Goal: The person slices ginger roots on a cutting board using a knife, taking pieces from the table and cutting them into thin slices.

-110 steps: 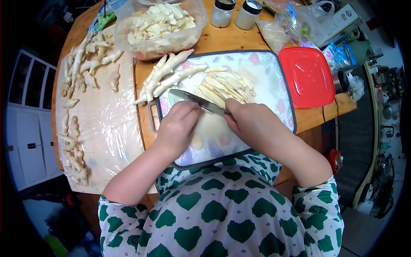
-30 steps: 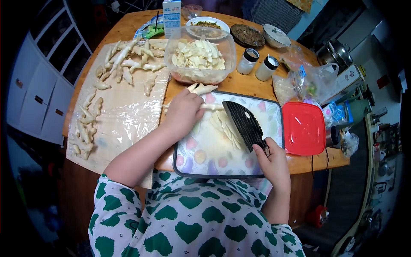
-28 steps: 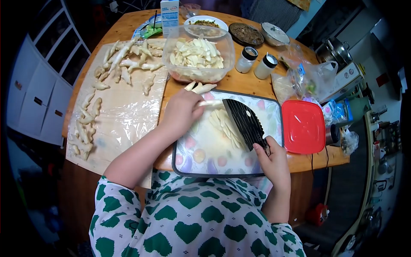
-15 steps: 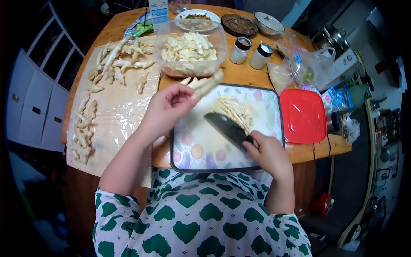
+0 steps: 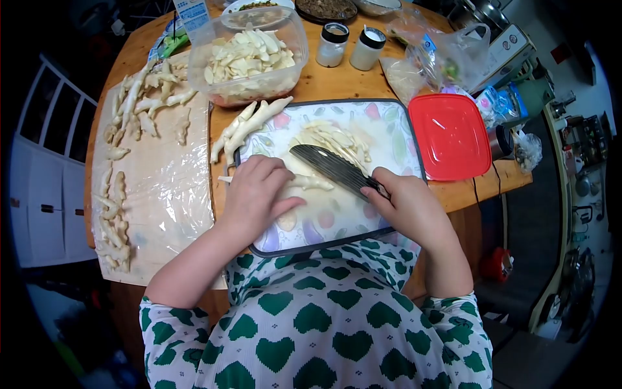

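Wooden bench (image 5: 311,84), head view. A patterned board (image 5: 395,139) with a dark rim lies at its near side. The ginger (image 5: 311,183) lies on the board, running out to both sides beneath the left hand (image 5: 259,194). That hand rests over it, fingers bent on the far side and thumb spread on the near side; whether it grips the piece cannot be told. The right hand (image 5: 405,201) is clamped on the handle of the knife (image 5: 330,168), thumb laid along it. The dark, ridged blade points away and to the left, between the ginger and a heap of slices (image 5: 330,137); contact with either cannot be determined.

A branched root (image 5: 249,126) overlaps the board's far left corner. Beyond stands a clear tub (image 5: 253,91) heaped with more slices, then two jars (image 5: 332,45) with dark tops, upright. Right of the board, a red lid (image 5: 450,137) lies flat; a plastic bag (image 5: 460,52) sits farther back. On the left, a film-covered sheet (image 5: 168,207) bears further roots along its far and outer edges.
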A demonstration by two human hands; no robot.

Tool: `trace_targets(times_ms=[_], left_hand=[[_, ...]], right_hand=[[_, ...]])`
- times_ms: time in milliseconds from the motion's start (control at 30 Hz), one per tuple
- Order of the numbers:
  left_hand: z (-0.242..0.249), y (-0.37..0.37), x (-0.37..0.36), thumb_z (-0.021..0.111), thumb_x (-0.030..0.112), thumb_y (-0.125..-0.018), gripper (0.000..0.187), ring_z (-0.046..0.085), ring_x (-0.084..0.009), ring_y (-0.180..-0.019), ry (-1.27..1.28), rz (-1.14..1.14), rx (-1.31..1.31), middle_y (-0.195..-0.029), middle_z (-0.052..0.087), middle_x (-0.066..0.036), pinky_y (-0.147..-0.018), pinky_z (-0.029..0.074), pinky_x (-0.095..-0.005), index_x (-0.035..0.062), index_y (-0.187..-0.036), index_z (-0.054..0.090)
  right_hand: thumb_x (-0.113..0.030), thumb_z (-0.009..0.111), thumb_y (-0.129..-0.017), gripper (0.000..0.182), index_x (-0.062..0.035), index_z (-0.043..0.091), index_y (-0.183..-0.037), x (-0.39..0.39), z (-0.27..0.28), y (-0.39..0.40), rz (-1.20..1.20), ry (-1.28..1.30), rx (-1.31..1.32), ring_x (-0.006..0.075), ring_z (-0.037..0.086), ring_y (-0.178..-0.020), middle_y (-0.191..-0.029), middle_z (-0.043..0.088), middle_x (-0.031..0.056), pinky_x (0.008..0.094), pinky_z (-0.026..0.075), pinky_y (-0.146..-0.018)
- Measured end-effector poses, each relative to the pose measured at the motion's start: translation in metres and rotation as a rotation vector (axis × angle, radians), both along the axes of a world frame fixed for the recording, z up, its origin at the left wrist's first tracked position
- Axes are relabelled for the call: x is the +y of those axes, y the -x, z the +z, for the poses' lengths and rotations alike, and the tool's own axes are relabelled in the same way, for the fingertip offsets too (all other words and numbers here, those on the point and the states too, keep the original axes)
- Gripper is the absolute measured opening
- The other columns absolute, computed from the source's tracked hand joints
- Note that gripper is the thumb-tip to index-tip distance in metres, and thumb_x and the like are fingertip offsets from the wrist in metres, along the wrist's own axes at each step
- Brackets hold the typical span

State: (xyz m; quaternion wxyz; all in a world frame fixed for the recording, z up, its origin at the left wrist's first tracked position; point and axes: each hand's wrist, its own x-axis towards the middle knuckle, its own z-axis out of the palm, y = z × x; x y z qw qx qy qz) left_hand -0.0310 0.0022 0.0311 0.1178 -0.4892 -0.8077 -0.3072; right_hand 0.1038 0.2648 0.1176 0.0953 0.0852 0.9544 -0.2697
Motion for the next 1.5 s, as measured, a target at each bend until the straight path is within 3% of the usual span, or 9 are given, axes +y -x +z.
trace_targets(times_ms=[133, 233, 700, 967, 1267, 1400, 1500], left_hand=[[-0.021, -0.003, 0.015, 0.086, 0.010, -0.084, 0.023, 0.069, -0.0318, -0.097, -0.141, -0.147, -0.073, -0.106, 0.072, -0.011, -0.085, 0.059, -0.0423, 0.0049, -0.105, 0.079], [-0.038, -0.003, 0.021, 0.084, 0.006, -0.082, 0.024, 0.070, -0.0317, -0.098, -0.093, -0.189, -0.059, -0.106, 0.073, -0.011, -0.084, 0.059, -0.0415, 0.0041, -0.106, 0.079], [-0.041, -0.015, 0.025, 0.076, 0.000, -0.079, 0.034, 0.071, -0.0319, -0.104, -0.073, -0.136, -0.012, -0.111, 0.072, -0.013, -0.089, 0.061, -0.0395, -0.0008, -0.112, 0.077], [-0.039, -0.019, 0.023, 0.077, 0.001, -0.078, 0.034, 0.071, -0.0315, -0.104, -0.062, -0.127, -0.007, -0.112, 0.073, -0.013, -0.089, 0.061, -0.0391, 0.0005, -0.112, 0.077], [-0.035, -0.013, 0.022, 0.074, 0.001, -0.079, 0.033, 0.070, -0.0325, -0.104, -0.070, -0.112, -0.024, -0.112, 0.072, -0.012, -0.090, 0.060, -0.0408, 0.0007, -0.112, 0.076], [-0.037, -0.013, 0.023, 0.077, -0.001, -0.075, 0.036, 0.070, -0.0329, -0.105, -0.088, -0.106, -0.004, -0.112, 0.072, -0.013, -0.090, 0.059, -0.0408, 0.0004, -0.111, 0.076], [-0.039, -0.014, 0.024, 0.078, -0.003, -0.073, 0.037, 0.070, -0.0333, -0.105, -0.088, -0.092, -0.011, -0.112, 0.073, -0.014, -0.090, 0.059, -0.0409, -0.0001, -0.111, 0.076]], right_hand=[[-0.026, 0.065, -0.109, 0.023, -0.0037, 0.062, -0.102, -0.007, 0.010, -0.009, 0.057, -0.051, 0.000, 0.0469, 0.073, -0.080, -0.080, 0.072, 0.0245, 0.0547, 0.058, -0.073], [-0.025, 0.064, -0.110, 0.022, -0.0037, 0.062, -0.102, -0.010, 0.015, -0.012, 0.103, -0.141, -0.018, 0.0468, 0.073, -0.079, -0.079, 0.072, 0.0243, 0.0547, 0.058, -0.073], [-0.021, 0.062, -0.110, 0.020, -0.0020, 0.060, -0.104, -0.005, 0.024, -0.009, 0.172, -0.132, -0.106, 0.0485, 0.071, -0.078, -0.078, 0.070, 0.0254, 0.0571, 0.057, -0.073], [-0.022, 0.065, -0.109, 0.019, -0.0029, 0.062, -0.108, -0.025, -0.021, 0.008, 0.136, -0.066, -0.022, 0.0489, 0.072, -0.083, -0.084, 0.072, 0.0261, 0.0556, 0.057, -0.073], [-0.023, 0.065, -0.110, 0.021, -0.0023, 0.062, -0.107, 0.008, 0.010, -0.003, 0.011, -0.034, -0.148, 0.0481, 0.073, -0.084, -0.083, 0.073, 0.0241, 0.0549, 0.057, -0.075], [-0.022, 0.065, -0.109, 0.021, -0.0017, 0.061, -0.105, -0.002, 0.008, -0.011, 0.113, -0.034, -0.019, 0.0481, 0.072, -0.081, -0.079, 0.070, 0.0249, 0.0547, 0.058, -0.074], [-0.022, 0.065, -0.109, 0.021, -0.0018, 0.061, -0.104, -0.003, 0.014, -0.013, 0.136, -0.085, -0.061, 0.0483, 0.072, -0.081, -0.078, 0.069, 0.0254, 0.0549, 0.058, -0.074]])
